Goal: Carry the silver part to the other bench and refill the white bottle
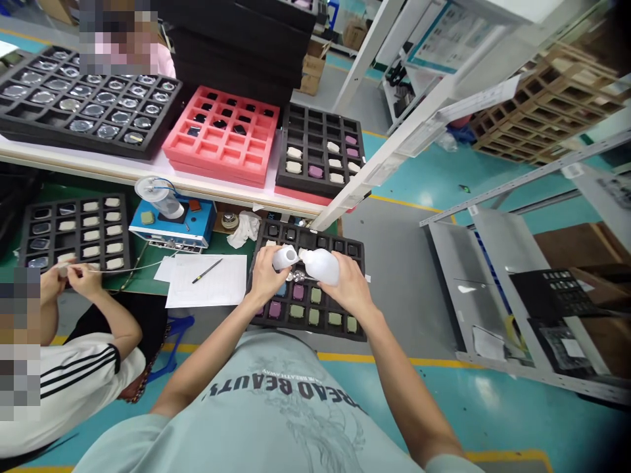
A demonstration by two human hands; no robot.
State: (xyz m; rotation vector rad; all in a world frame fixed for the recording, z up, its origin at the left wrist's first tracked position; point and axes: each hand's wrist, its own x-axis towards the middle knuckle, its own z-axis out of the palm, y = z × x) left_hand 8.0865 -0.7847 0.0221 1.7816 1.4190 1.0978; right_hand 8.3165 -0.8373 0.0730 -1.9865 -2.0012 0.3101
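Observation:
Above a black foam tray (355,287) my left hand (265,279) is closed around a small white container (286,257) with an opening at its end. My right hand (351,284) is wrapped round a white plastic bottle (323,265), whose narrow tip points left and meets or nearly meets the container. Just under them lies a small shiny metal object (297,276). Green pieces (314,316) and purple pieces (275,309) fill compartments at the tray's near side, and black pieces (290,233) sit at its far side.
Left of the tray are a paper sheet (207,289) with a pen (207,270), a crumpled tissue (245,229) and a blue device (192,226). A shelf (236,186) behind carries red and black trays. A metal post (345,197) rises at right. A person's hands (83,279) work at far left.

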